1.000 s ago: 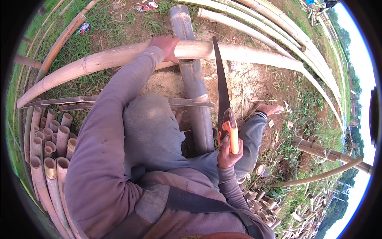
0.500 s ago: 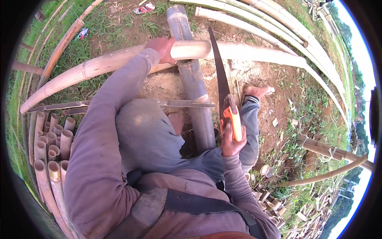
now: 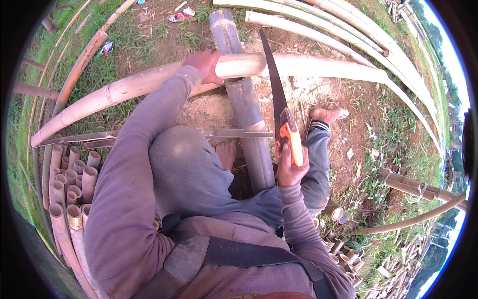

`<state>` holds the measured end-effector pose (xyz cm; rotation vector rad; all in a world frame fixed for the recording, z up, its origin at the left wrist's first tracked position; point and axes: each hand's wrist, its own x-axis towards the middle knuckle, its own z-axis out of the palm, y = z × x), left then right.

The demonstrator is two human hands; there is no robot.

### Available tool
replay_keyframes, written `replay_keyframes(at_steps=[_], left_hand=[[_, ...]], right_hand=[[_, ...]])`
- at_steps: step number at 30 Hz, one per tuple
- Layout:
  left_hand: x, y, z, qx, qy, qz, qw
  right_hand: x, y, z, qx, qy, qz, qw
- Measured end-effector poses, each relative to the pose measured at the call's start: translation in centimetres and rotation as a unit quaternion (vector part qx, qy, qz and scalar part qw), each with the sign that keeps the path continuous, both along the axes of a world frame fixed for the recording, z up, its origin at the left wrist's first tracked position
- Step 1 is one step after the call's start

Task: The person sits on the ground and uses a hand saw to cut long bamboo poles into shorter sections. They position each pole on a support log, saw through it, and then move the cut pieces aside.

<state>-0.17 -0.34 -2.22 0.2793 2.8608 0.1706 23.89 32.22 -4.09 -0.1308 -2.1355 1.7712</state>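
1. While the left hand [image 3: 204, 66] stayed clasped over the pole [image 3: 242, 65], the right hand [image 3: 291, 168] had moved farther forward than it was 1 second before.
2. The right hand was closed around the orange handle [image 3: 295, 144] of the saw [image 3: 279, 94], as in both earlier frames, and its forearm [image 3: 293, 204] now reached out more.
3. The blade [image 3: 275, 79] crossed the pole to the right of the left hand. More of its tip end showed on the far side than before, and the handle had come nearer to the pole. How deep the blade sat could not be told.
4. The pole had kept its place across the log [image 3: 251, 112], and its left end lay close to the tubes [image 3: 72, 179]. The left hand gripped it just about where it met the log.
5. The right foot [image 3: 328, 114] was nearer to the pole than 1 second before. The left foot [image 3: 226, 153], mostly hidden then, now showed between the left knee [image 3: 177, 149] and the log.
6. The strip [image 3: 249, 133] lay across the log as before. Sawdust [image 3: 209, 109] covered the ground beside it, and the wrapper [image 3: 181, 15] had stayed on the grass.
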Motion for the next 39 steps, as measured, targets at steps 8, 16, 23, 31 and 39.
replay_keyframes(at_steps=[8, 16, 23, 31, 39], left_hand=[[0.4, 0.9, 0.6, 0.005, 0.002, -0.014, 1.0], [-0.4, -0.2, 0.7, 0.025, -0.021, -0.007, 0.999], [2.2, -5.7, -1.5, 0.025, 0.179, -0.038, 0.983], [2.8, -5.8, 1.2, 0.005, -0.015, 0.055, 0.998], [3.4, -6.5, 0.9, -0.012, 0.013, 0.041, 0.999]], right_hand=[[-4.6, -1.7, 0.0, -0.028, 0.03, -0.006, 0.999], [-13.2, -2.8, 0.6, 0.028, -0.003, 0.0, 1.0], [-11.5, -3.1, 4.2, -0.095, -0.021, 0.084, 0.992], [-13.5, -3.8, 8.7, -0.017, -0.069, 0.027, 0.997], [7.8, 1.5, 3.2, 0.089, -0.012, -0.008, 0.996]])
